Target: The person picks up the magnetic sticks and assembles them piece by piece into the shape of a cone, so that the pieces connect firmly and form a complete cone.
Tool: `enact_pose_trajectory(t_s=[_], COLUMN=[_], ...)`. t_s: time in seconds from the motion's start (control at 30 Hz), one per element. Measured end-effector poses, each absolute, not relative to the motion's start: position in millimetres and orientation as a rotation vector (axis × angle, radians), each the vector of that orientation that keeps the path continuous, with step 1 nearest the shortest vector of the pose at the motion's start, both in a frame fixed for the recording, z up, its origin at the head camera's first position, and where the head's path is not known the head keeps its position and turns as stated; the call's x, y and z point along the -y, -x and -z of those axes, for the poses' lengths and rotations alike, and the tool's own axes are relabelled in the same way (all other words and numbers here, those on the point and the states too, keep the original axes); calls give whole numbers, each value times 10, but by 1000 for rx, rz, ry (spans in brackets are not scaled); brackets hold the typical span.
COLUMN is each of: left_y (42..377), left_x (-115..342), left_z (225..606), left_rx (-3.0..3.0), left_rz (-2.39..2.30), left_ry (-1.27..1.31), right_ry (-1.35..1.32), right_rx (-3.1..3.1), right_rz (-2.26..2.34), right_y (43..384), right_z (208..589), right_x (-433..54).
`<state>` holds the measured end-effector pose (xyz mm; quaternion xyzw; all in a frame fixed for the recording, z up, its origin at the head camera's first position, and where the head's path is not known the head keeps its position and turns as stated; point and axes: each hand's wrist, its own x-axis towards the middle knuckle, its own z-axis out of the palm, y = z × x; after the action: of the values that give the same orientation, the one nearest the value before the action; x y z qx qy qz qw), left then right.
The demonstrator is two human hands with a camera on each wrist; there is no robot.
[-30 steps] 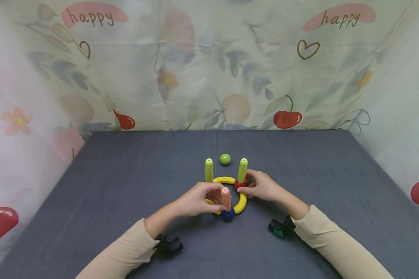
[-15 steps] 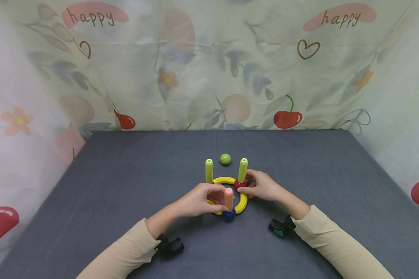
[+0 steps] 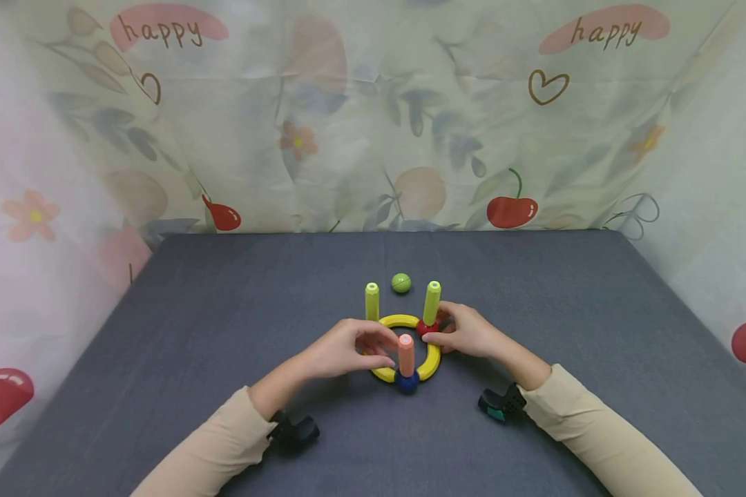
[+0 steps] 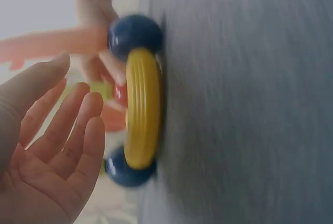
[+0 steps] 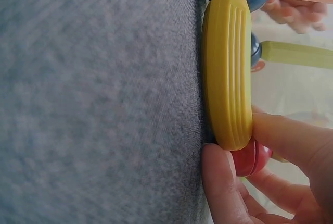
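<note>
A ring of yellow curved pieces (image 3: 400, 321), joined by balls, lies on the grey cloth. From its near blue ball (image 3: 407, 383) an orange rod (image 3: 406, 355) stands upright. Yellow-green rods rise from the red ball (image 3: 427, 329) and from another blue ball (image 4: 125, 169), which the left hand hides in the head view. My left hand (image 3: 348, 351) hovers just left of the orange rod, fingers loosely bent and holding nothing. With thumb and fingers, my right hand (image 3: 463, 331) grips the red ball at the end of a yellow piece.
A loose green ball (image 3: 400, 283) lies behind the ring. Dark wrist devices (image 3: 502, 403) are strapped under both forearms. Printed fabric (image 3: 373, 138) hangs behind the table and along both sides.
My left hand has let go of the orange rod and blue ball and drawn back slightly left. Earlier, the rod shifted a little right. The right hand keeps its place.
</note>
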<state>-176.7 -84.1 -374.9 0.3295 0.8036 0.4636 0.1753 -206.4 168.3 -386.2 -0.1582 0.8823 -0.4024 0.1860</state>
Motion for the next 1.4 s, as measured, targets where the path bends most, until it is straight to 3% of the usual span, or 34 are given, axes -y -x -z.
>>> enact_pose_trajectory(t_s=[0.53,1.4], left_y=[2052,2062], left_x=[1096,1172], left_z=[3830,3798], left_rx=[-2517,-2578], left_rz=[-1283,-1093], left_ry=[-595,-608], right_ry=[434,536], right_rx=[-2501,-2466], right_rz=[1116,1132], right_y=[2069,2127], right_z=[3873,3807], right_x=[-1674,-1685])
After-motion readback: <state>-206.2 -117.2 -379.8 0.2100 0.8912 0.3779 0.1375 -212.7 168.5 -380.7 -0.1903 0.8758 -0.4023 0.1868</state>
